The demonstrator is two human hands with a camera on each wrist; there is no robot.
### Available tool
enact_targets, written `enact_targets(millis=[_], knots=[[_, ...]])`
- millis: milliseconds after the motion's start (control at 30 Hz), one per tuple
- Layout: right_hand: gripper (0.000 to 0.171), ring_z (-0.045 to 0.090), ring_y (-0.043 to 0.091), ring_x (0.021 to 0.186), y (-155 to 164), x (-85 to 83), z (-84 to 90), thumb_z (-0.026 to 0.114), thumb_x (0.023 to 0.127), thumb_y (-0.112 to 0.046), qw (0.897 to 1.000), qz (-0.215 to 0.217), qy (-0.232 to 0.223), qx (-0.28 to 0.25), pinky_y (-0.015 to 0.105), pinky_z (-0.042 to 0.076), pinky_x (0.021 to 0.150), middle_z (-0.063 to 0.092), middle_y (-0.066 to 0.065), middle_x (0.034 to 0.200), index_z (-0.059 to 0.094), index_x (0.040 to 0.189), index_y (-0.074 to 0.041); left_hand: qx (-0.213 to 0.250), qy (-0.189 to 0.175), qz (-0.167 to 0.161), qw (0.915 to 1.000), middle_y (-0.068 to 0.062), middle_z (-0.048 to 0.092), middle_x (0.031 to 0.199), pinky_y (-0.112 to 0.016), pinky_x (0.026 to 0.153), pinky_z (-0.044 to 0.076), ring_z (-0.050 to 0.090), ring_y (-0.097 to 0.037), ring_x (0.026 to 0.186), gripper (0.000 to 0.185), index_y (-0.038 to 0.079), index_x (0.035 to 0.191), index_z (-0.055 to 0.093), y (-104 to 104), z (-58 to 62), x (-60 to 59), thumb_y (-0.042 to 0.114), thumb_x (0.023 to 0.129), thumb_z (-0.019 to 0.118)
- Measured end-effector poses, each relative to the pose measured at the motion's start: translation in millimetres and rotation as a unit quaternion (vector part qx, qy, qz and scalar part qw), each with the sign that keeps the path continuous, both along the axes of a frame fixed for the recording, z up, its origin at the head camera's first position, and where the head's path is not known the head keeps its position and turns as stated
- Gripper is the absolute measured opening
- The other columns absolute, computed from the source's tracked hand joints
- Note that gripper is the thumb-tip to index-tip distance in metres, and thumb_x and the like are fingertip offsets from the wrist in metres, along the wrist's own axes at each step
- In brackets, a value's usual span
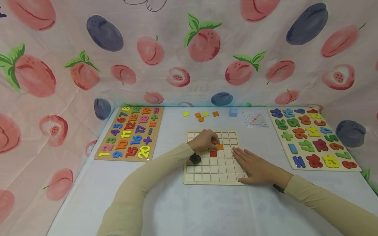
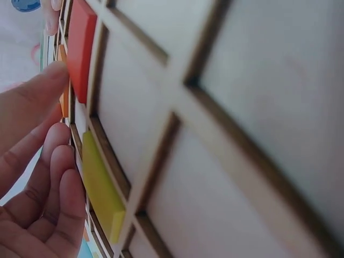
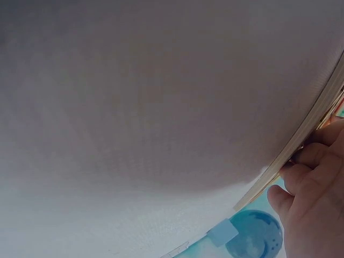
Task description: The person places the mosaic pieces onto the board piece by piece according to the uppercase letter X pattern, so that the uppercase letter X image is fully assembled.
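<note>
A wooden grid board [image 1: 195, 181] lies on the table in front of me. My left hand [image 1: 203, 140] is over its upper middle, thumb and fingertips pinching an orange square tile [image 1: 220, 147] at a cell. A red tile [image 1: 213, 154] sits in the cell diagonally below and to the left. The left wrist view shows a yellow tile [image 2: 102, 188] in another cell under the curled fingers. My right hand [image 1: 256, 167] rests with fingers extended on the board's right edge; in the right wrist view its fingers [image 3: 295, 177] lie along the rim.
Behind the board lie several loose tiles, including a yellow tile [image 1: 185, 114] and an orange tile [image 1: 216, 113]. A blue block [image 1: 233, 112] and a pattern card [image 1: 255, 119] are at the back right. Number boards flank both sides, left [image 1: 118, 158] and right [image 1: 284, 149].
</note>
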State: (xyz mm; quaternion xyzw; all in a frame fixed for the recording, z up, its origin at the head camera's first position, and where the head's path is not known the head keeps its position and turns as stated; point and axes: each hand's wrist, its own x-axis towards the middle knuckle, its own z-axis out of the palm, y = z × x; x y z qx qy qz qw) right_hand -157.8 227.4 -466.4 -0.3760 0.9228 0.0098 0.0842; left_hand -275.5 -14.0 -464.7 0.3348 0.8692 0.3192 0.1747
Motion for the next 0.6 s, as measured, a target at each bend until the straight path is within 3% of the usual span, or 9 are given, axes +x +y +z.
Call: enact_targets(millis=[300, 600], knots=[[0.097, 0.020, 0.030, 0.144, 0.2, 0.2, -0.8, 0.046, 0.085, -0.068, 1.000, -0.002, -0.003, 0.000, 0.047, 0.024, 0.115, 0.018, 0.017, 0.156, 0.022, 0.148, 0.001, 0.015, -0.044, 0.009, 0.9989, -0.001, 0.065, 0.084, -0.016, 0.067, 0.048, 0.056, -0.009, 0.074, 0.016, 0.008, 0.091, 0.071, -0.8, 2.9, -1.2, 0.014, 0.077, 0.077], [0.097, 0.018, 0.030, 0.145, -0.1, 0.2, -0.1, 0.045, 0.085, -0.069, 1.000, -0.008, -0.012, 0.001, 0.047, 0.022, 0.115, 0.016, 0.016, 0.157, 0.020, 0.148, 0.000, 0.043, -0.048, 0.011, 0.9979, -0.006, 0.071, 0.092, -0.018, 0.072, 0.051, 0.062, -0.011, 0.078, 0.022, 0.005, 0.100, 0.071, -13.7, 11.2, -25.0, 0.016, 0.081, 0.074]])
